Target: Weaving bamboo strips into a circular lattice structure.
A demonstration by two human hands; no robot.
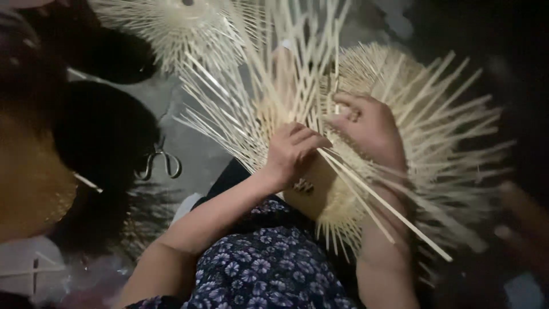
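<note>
Bamboo, pale and split into thin flat strips, makes up the half-woven basket (pixel 343 171) resting in the person's lap, against the blue flowered cloth (pixel 257 269). Its woven centre is dense; loose strip ends (pixel 446 131) fan outward all round, unwoven.

Left hand (pixel 291 151): fingers curled shut over a few strips near the woven centre, pinching them down.
Right hand (pixel 369 129): lies on the weave just beside the left, fingers bent and closed on one or two strips; exact count cannot be told through the motion blur.

Handling, as judged: the piece looks light, easily borne on the knees. Single strips look springy and stiff along their length, likely to snap or splinter if bent sharply, with edges that may cut. The woven core appears firmer and is the sounder place to hold; the free ends would flex and slip if gripped there.

Containers: a second pale woven piece (pixel 183 23) lies on the floor at the top, also with radiating ends; nothing visible inside it. Dark rounded shapes (pixel 103 131) and a yellowish one (pixel 28 177) at the left may be further baskets, too dim to tell the contents.

Metal shears (pixel 160 163) lie on the grey floor (pixel 189 143), well apart from both hands.
</note>
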